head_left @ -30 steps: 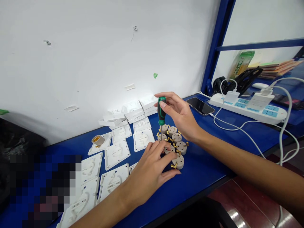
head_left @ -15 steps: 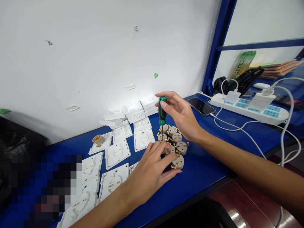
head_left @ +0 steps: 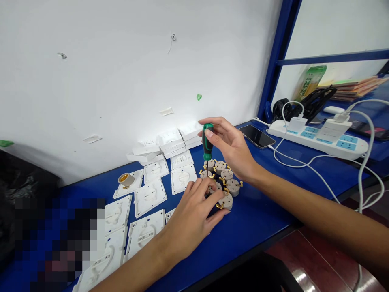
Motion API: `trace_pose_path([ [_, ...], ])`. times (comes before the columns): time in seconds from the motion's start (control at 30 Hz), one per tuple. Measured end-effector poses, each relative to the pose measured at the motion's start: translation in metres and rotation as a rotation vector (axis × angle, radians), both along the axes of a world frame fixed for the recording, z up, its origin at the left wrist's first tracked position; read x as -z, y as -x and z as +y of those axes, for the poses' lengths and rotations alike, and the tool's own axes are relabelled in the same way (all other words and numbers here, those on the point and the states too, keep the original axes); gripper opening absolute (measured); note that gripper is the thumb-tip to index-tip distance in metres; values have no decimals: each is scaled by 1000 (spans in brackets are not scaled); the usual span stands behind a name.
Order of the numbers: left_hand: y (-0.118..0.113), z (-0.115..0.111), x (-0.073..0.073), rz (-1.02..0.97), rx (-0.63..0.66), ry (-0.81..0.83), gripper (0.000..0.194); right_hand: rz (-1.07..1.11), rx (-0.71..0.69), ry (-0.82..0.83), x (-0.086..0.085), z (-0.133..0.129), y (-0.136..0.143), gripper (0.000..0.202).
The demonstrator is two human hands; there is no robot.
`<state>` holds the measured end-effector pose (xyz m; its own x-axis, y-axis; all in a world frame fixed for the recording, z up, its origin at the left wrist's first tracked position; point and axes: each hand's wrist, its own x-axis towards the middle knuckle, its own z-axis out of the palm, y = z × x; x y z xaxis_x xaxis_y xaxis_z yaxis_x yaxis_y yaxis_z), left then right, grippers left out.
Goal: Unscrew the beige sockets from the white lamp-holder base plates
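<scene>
My right hand (head_left: 227, 144) grips a green-and-black screwdriver (head_left: 208, 142) upright, its shaft pointing down behind the fingers of my left hand (head_left: 194, 215). The screwdriver's tip is hidden there. My left hand is closed, with thumb and forefinger on the nearest lamp socket (head_left: 225, 201), a round beige piece with brass terminals. Its other fingers curl near the shaft, partly covering another lamp socket (head_left: 215, 187). Several more such sockets stand bunched behind, including one (head_left: 232, 187) to the right.
White square plates (head_left: 150, 196) lie in rows at the left, one bearing a socket (head_left: 126, 179) with its brass thread upward. Stacked white plates (head_left: 172, 142) lean by the wall. A phone (head_left: 257, 136), a power strip (head_left: 319, 138) and looping white cables are at the right.
The nearest lamp socket has shifted slightly left and away from me, along with my left thumb and forefinger. The right hand and screwdriver stay almost in the same place.
</scene>
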<state>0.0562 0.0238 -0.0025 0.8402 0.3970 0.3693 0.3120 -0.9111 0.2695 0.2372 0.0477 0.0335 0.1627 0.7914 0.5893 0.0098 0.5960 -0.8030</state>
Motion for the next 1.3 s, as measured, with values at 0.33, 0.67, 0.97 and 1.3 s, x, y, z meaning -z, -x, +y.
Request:
trace_pose_path([
  [0.33,-1,8,3,29,-73,-74,17,49,82,-76,-2,3,-4,15],
  [0.67,-1,11,2,-10,-42,-91,13,12,121,-96,-1,5,-6,16],
  [0.97,4,8,1,-42,3,-63,20,18,96,-140,3,9,-6,16],
  [1.3,9,3,1,-256,-205,105,78,-12,145,-123,2,9,-7,16],
])
